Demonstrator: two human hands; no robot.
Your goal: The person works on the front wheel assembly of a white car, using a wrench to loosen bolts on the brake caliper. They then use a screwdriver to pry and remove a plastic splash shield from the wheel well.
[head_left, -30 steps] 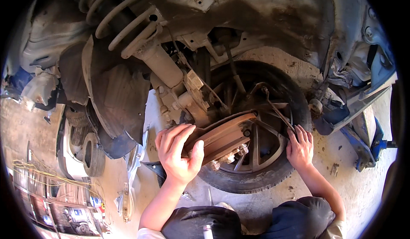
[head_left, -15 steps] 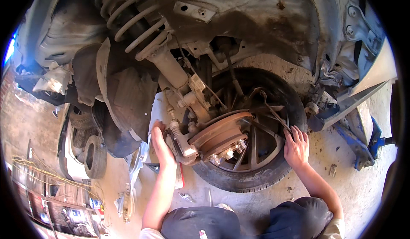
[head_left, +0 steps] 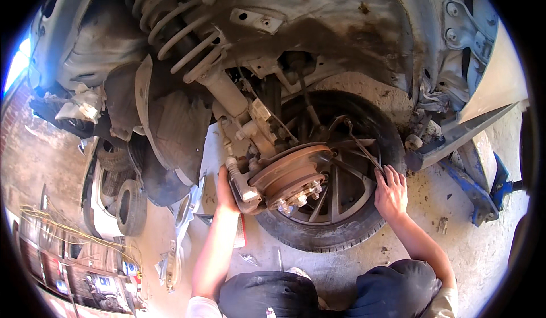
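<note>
My left hand [head_left: 226, 194] is against the left side of the brake caliper [head_left: 245, 190], its fingers hidden behind that part. The caliper sits at the left edge of a rusty brake disc [head_left: 287, 167] with exposed wheel studs. Above them rises the dusty strut [head_left: 222, 90] with its coil spring [head_left: 182, 28]. My right hand [head_left: 391, 193] has curled fingers on the lower end of a thin bent metal rod [head_left: 362, 146], which slants across a wheel with a black tyre [head_left: 313, 241] lying on the floor behind the disc.
A torn dark arch liner [head_left: 170, 125] hangs at left. Stacked tyres [head_left: 129, 204] and a metal rack [head_left: 74, 267] with yellow cables are beyond it. A blue jack [head_left: 478, 198] stands at right under a bent panel [head_left: 438, 153]. Small parts [head_left: 248, 259] lie by my knees.
My left hand has dropped from over the disc to the caliper's outer left side, uncovering the caliper. My right hand stays on the rod. The view has shifted slightly.
</note>
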